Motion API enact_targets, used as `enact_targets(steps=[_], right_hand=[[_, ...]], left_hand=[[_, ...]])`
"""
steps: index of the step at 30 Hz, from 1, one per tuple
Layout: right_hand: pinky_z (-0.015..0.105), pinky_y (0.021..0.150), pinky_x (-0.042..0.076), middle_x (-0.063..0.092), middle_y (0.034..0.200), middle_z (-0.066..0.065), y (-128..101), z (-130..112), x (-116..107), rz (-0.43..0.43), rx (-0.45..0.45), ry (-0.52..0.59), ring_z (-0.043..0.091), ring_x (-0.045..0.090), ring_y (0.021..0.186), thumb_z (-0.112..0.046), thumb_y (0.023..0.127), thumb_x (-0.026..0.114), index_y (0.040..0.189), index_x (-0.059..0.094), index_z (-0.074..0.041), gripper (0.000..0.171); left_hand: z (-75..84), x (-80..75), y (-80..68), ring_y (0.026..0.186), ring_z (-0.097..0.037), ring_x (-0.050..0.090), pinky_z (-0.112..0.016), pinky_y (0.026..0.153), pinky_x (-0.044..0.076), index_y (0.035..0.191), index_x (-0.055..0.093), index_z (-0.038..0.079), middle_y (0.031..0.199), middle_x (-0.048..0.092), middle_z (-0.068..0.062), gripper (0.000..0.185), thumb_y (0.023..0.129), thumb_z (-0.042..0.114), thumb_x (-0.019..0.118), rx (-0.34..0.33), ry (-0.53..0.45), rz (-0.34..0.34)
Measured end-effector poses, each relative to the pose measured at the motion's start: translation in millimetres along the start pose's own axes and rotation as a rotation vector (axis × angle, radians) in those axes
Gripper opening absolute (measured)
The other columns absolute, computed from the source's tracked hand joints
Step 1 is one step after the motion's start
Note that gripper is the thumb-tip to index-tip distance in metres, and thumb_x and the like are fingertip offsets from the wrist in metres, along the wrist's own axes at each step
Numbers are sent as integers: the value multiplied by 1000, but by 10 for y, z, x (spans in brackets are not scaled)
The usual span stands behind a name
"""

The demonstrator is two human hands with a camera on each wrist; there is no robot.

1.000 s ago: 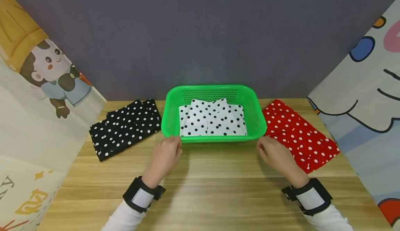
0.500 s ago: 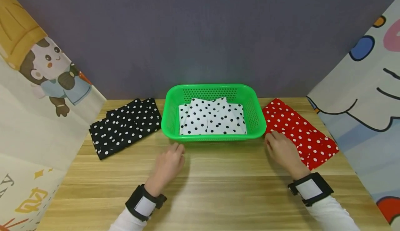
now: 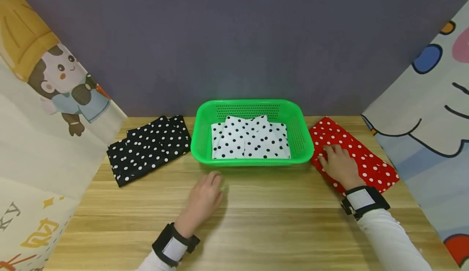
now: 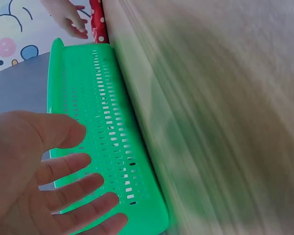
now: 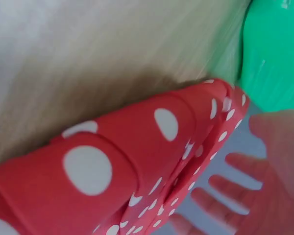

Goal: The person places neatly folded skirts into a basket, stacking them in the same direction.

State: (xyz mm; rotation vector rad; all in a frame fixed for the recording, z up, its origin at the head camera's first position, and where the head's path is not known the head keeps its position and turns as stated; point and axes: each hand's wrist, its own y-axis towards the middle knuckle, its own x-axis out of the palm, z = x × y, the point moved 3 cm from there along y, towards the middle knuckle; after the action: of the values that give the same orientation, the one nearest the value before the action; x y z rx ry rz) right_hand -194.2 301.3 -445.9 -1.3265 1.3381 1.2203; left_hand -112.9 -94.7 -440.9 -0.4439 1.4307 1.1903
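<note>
A green perforated plastic basket stands at the back middle of the table, with a folded white cloth with black dots inside it. To its right lies a folded red cloth with white dots. My right hand is over the red cloth, its fingers loosely spread; in the right wrist view the fingers extend beside the cloth's folds. My left hand hovers in front of the basket's near left corner, holding nothing. The left wrist view shows its fingers relaxed and apart, near the basket wall.
A folded black cloth with white dots lies left of the basket. Behind the wooden table rises a dark grey panel. Printed side panels with cartoon figures flank the table on both sides.
Both hands have come away from the basket's front corners. My right hand has moved right and onto the red cloth; my left has drawn back slightly toward me. The basket and cloths stay put.
</note>
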Motion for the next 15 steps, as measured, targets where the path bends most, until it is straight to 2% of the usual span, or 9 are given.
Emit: enact_targets(steps=[3,9,12,15], right_hand=[[68,80,39,32,126,34,53,84,33,-83,106,3,54,32,111,-29,90,52,131,36,6,57],[68,80,38,24,123,38,104,248,81,-202,262,13,56,26,108,-32,91,49,131,30,16,65],[67,80,39,25,120,40,106,303,111,-262,309,16,56,25,107,-33,91,47,129,29,19,67],[67,81,39,25,119,40,107,338,142,-311,319,16,56,25,107,-35,91,45,129,28,18,68]], left_hand=[[33,33,-18,104,-29,57,-39,87,49,112,59,1,122,55,-15,46,71,13,74,-5,-10,-41],[123,97,-56,116,-32,51,-44,95,43,124,52,3,134,46,-16,56,74,18,72,9,-4,-127],[179,118,-61,120,-33,48,-45,98,41,130,47,3,138,42,-17,61,76,20,71,21,-14,-157],[229,147,-64,121,-33,46,-46,100,39,134,44,4,140,40,-16,66,77,24,70,44,-7,-173]])
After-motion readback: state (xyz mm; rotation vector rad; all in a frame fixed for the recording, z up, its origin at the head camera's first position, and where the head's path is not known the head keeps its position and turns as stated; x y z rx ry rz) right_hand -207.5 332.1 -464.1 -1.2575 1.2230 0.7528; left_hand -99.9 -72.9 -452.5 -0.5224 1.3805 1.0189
